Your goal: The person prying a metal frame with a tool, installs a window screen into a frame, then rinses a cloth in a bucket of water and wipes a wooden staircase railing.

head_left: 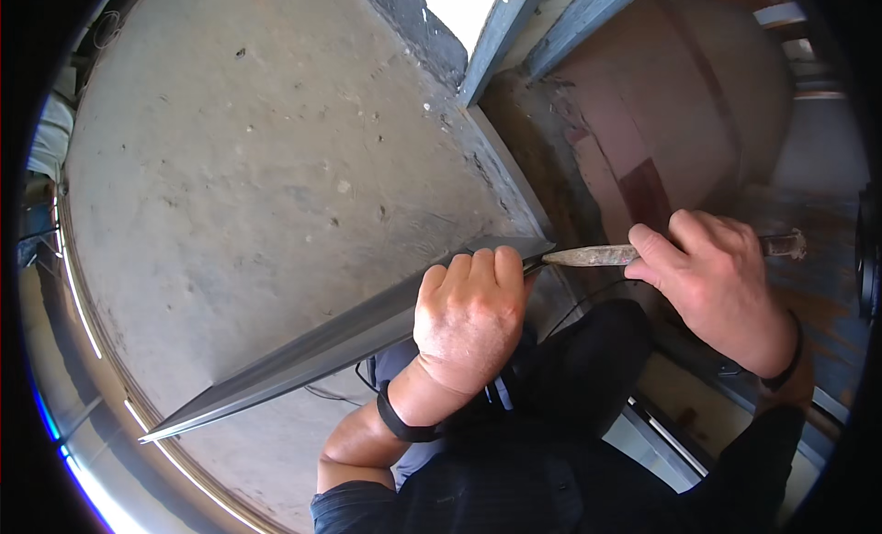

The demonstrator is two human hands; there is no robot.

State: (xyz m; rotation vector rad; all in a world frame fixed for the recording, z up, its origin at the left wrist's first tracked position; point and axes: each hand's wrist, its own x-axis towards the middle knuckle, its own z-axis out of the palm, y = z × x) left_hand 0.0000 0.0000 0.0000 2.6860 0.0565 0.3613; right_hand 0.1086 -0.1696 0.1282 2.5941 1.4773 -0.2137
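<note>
Two hands show, one left hand (469, 309) and one right hand (721, 286), along with two wristbands (397, 416) and two sleeves (354, 505), one of each to an arm, on two arms. The held things number two, one to each hand: one metal strip (303, 360) and one pointed tool (593, 256). Around these are one floor (266, 167), two grey-blue bars (588, 24) side by side, one dark red patch (646, 190) and one raised knee (617, 330).
</note>
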